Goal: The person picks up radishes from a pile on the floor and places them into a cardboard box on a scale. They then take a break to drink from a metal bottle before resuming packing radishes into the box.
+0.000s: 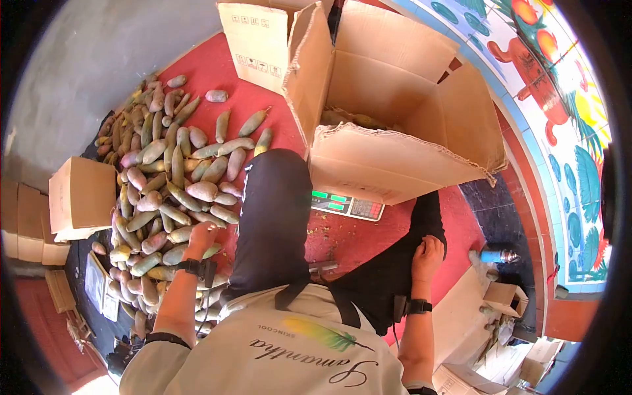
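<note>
My left hand [199,238] is over the near side of a big heap of radish-like roots [172,168], its fingers closed around or against a greenish root [212,250] that shows only in part. My right hand [428,255] rests on my dark trouser leg, its fingers bent and close together; nothing shows in them. Ahead of my knees stands a large open cardboard box [395,155] with a few roots visible inside. It is on a digital scale [347,205] whose green displays are lit.
Another carton [253,46] stands behind the large box. A smaller box [82,194] is left of the heap. At the right are a blue canister [498,256] and a small open box [505,299]. A painted tile wall [573,158] curves along the right.
</note>
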Tool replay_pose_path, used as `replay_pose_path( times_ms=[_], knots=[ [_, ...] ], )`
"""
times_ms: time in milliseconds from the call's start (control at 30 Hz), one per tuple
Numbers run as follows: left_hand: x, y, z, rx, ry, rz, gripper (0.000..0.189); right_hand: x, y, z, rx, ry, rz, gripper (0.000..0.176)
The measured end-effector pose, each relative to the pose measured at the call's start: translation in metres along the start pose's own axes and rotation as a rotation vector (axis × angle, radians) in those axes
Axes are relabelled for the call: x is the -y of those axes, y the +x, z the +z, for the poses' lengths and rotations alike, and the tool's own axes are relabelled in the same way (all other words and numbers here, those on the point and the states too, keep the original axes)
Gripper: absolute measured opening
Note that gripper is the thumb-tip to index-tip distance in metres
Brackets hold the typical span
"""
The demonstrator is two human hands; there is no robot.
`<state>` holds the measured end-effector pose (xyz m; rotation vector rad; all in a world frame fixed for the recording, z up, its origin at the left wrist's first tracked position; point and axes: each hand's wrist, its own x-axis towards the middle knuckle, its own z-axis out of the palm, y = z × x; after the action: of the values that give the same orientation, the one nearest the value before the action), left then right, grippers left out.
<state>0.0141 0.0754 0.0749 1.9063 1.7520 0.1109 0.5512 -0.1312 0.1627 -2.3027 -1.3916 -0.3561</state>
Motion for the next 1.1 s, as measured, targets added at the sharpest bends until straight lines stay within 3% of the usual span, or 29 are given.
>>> replay_pose_path(
  times_ms=[67, 200, 300, 400, 467, 933, 1000, 1100],
  knots=[
    [0.021, -0.006, 0.018, -0.040, 0.052, -0.080, 0.023, 0.001, 0.001, -0.001, -0.017, 0.002, -0.018, 0.012],
    [0.065, -0.024, 0.038, 0.081, 0.118, -0.217, 0.025, -0.009, -0.003, 0.007, -0.029, -0.034, -0.081, 0.014],
    [0.052, -0.052, 0.026, 0.055, 0.101, -0.405, 0.029, -0.012, -0.004, 0.007, 0.040, -0.008, -0.068, 0.013],
    [0.059, -0.068, 0.030, 0.026, 0.203, -0.423, 0.036, -0.017, -0.003, 0.009, 0.076, -0.036, -0.068, 0.014],
    [0.059, -0.075, 0.030, 0.141, 0.197, -0.545, 0.044, -0.019, -0.003, 0.009, 0.097, -0.062, -0.073, 0.014],
    [0.114, -0.131, 0.058, 0.209, 0.241, -0.685, 0.058, -0.032, -0.003, 0.018, 0.149, -0.102, -0.144, 0.014],
    [0.120, -0.139, 0.055, 0.070, 0.267, -0.719, 0.044, -0.032, -0.002, 0.017, 0.127, -0.108, -0.174, 0.014],
    [0.125, -0.142, 0.043, 0.107, 0.260, -0.803, 0.054, -0.028, 0.000, 0.013, 0.163, -0.106, -0.161, 0.015]
  ],
)
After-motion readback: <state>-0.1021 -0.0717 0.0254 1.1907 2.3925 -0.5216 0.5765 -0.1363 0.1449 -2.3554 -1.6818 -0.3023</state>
